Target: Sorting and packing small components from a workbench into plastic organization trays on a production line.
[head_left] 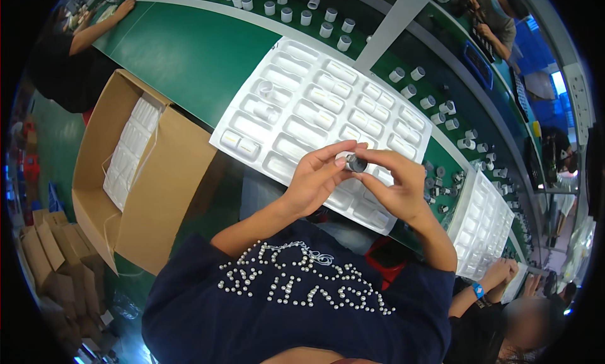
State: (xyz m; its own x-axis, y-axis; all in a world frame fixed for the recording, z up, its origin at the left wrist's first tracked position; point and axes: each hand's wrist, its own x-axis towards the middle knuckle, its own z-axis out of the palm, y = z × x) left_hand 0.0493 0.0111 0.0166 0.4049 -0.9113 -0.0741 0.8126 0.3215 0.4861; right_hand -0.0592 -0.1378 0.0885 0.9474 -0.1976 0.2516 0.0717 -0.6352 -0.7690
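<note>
Between my two hands, over the near right part of a white moulded tray, is a small white cylinder with a dark grey end. My left hand pinches its left side with thumb and fingers. On the other side, my right hand grips it with thumb and forefinger. The dark end faces toward me and to the right. Several tray compartments hold white cylindrical pieces, while some on the left are empty. My hands cover a few compartments.
An open cardboard box with stacked white trays stands at the left. Several white cylinders stand beyond the tray. Another white tray lies to the right, near a co-worker's hands. Another person's arm rests on the green table.
</note>
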